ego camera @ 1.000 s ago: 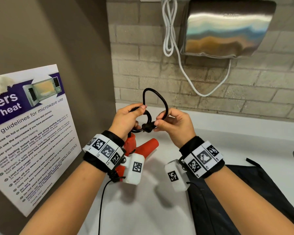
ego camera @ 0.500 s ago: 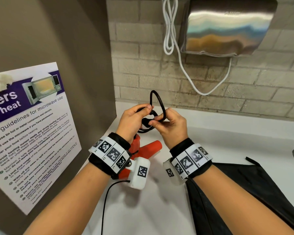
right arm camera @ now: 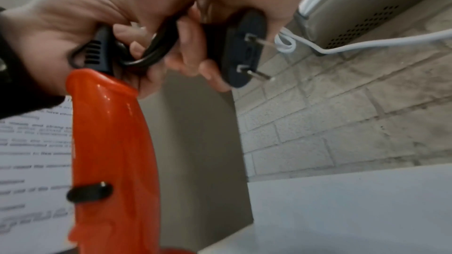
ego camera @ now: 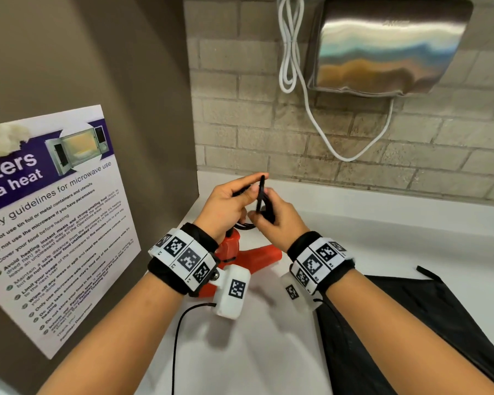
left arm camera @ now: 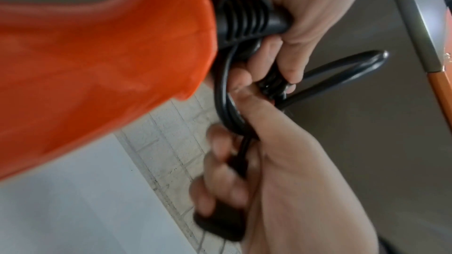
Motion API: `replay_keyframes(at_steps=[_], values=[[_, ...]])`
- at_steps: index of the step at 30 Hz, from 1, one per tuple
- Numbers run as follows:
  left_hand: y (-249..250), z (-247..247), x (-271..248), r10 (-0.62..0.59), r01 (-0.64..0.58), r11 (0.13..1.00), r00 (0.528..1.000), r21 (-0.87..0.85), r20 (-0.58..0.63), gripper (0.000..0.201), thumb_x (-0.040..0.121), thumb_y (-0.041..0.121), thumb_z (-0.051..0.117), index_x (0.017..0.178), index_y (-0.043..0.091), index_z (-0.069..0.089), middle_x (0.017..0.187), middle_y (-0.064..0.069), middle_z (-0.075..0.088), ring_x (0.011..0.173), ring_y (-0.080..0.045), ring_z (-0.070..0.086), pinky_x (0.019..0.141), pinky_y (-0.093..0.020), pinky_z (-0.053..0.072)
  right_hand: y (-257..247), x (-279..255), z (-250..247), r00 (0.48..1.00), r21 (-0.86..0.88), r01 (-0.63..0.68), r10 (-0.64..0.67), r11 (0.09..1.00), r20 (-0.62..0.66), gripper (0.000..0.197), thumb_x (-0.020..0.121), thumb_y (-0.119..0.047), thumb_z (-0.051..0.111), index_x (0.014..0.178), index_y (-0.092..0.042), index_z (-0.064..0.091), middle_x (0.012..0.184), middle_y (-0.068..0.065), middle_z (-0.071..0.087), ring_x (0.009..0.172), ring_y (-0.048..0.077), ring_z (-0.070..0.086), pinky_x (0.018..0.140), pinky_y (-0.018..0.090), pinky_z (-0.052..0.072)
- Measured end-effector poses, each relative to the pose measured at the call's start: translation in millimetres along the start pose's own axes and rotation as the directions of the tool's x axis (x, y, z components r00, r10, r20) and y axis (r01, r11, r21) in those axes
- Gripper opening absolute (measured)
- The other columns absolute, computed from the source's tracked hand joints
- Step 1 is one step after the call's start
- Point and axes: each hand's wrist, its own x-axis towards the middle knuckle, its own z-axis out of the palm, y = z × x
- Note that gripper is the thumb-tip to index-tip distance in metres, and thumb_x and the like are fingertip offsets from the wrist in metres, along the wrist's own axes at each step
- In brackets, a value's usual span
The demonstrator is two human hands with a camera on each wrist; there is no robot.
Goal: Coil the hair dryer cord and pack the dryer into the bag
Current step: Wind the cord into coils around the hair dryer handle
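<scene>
White counter [ego camera: 382, 240]; black bag [ego camera: 411, 323] flat on it.

One orange plastic hair dryer [ego camera: 248, 253] with one black rubber cord [left arm camera: 221, 92], ending in one black plug [right arm camera: 240, 49] with two metal prongs [right arm camera: 259, 58]. One black fabric bag [ego camera: 411, 323]. Two hands: left hand [ego camera: 226, 206], right hand [ego camera: 280, 220]. One steel wall hand dryer [ego camera: 388, 47], one white cable [ego camera: 320, 121], one printed microwave poster [ego camera: 49, 223], all around one white worktop [ego camera: 382, 232].
</scene>
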Motion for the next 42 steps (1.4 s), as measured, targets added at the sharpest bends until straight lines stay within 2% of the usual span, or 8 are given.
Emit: replay_keyframes(at_steps=[3,10,16,19,30,35,38,42], values=[[0.5,-9.2,1.3,0.013,-0.012,1.000,0.999,0.029,-0.047,0.022,0.094,0.014,0.046,0.097,0.023,0.065,0.081,0.004,0.064,0.044,-0.009,0.036,0.039,-0.014,0.033,18.2,-12.5,-8.9,0.992,-0.119,-0.024,0.039,0.993,0.124,0.033,0.086,-0.037,0.047,0.105,-0.013,0.058,0.070,0.002,0.061,0.061,0.012,0.053,0.060,0.017,0.040],[4.3,-8.3,1.1,0.053,-0.053,0.993,0.999,0.103,0.002,0.013,0.085,0.001,0.058,0.077,0.011,0.062,0.058,0.013,0.063,0.037,0.002,0.043,0.042,-0.006,0.033,46.5,-14.0,-19.8,0.959,-0.299,-0.247,0.277,0.922,0.065,0.027,0.096,-0.013,0.035,0.109,-0.016,0.057,0.073,0.003,0.055,0.065,0.022,0.055,0.066,0.028,0.046],[3.0,-8.3,3.7,0.099,-0.096,0.994,0.994,0.058,-0.044,0.016,0.081,-0.002,0.062,0.091,0.010,0.062,0.076,0.004,0.062,0.051,0.005,0.054,0.047,-0.004,0.037,13.2,-5.7,-18.6,0.949,-0.053,-0.265,0.270,0.963,0.164,0.023,0.093,-0.023,0.046,0.075,-0.021,0.060,0.061,0.002,0.050,0.047,0.010,0.049,0.054,0.026,0.045],[-1.5,-14.6,5.3,0.069,-0.066,0.997,0.994,0.040,-0.081,0.016,0.080,0.005,0.066,0.083,0.020,0.066,0.067,0.012,0.069,0.060,-0.011,0.048,0.044,-0.014,0.036,0.2,2.1,-29.2,0.966,0.009,-0.257,0.257,0.966,0.006,0.033,0.093,-0.018,0.048,0.060,-0.023,0.052,0.043,-0.008,0.041,0.033,0.002,0.038,0.042,0.015,0.035],[13.9,-17.1,2.3,0.155,-0.174,0.959,0.983,0.225,0.100,0.018,0.086,0.008,0.059,0.088,0.025,0.055,0.096,0.003,0.057,0.049,0.003,0.053,0.052,-0.012,0.048,-42.5,11.3,-47.8,0.966,0.042,0.016,-0.005,0.999,-0.258,0.018,0.089,-0.011,0.052,0.076,-0.009,0.064,0.065,0.005,0.057,0.058,0.004,0.046,0.057,0.010,0.035],[19.7,-20.3,0.3,0.052,-0.141,0.908,0.973,0.395,0.227,0.037,0.088,0.014,0.057,0.122,0.028,0.053,0.106,0.005,0.065,0.089,-0.003,0.062,0.071,-0.018,0.054,-47.7,10.5,-47.9,0.969,-0.025,0.066,-0.070,0.998,-0.236,0.016,0.089,-0.013,0.053,0.079,-0.012,0.065,0.066,-0.001,0.058,0.060,0.000,0.052,0.059,0.009,0.038],[25.9,-16.0,-0.8,0.038,-0.127,0.907,0.974,0.401,0.223,0.034,0.089,0.012,0.056,0.118,0.029,0.055,0.081,0.009,0.064,0.051,0.004,0.051,0.052,-0.010,0.041,-50.0,11.2,-49.5,0.967,-0.010,0.088,-0.088,0.996,-0.239,0.017,0.089,-0.013,0.053,0.077,-0.014,0.064,0.066,-0.003,0.058,0.062,0.004,0.052,0.059,0.010,0.037],[29.6,-9.6,1.1,0.062,-0.142,0.894,0.979,0.425,0.195,0.027,0.089,0.010,0.056,0.114,0.020,0.060,0.064,0.020,0.061,0.047,0.007,0.050,0.050,-0.006,0.037,-50.7,13.7,-57.1,0.970,0.001,0.107,-0.104,0.994,-0.221,0.016,0.089,-0.013,0.053,0.079,-0.012,0.066,0.063,-0.012,0.057,0.061,-0.002,0.053,0.059,0.007,0.038]])
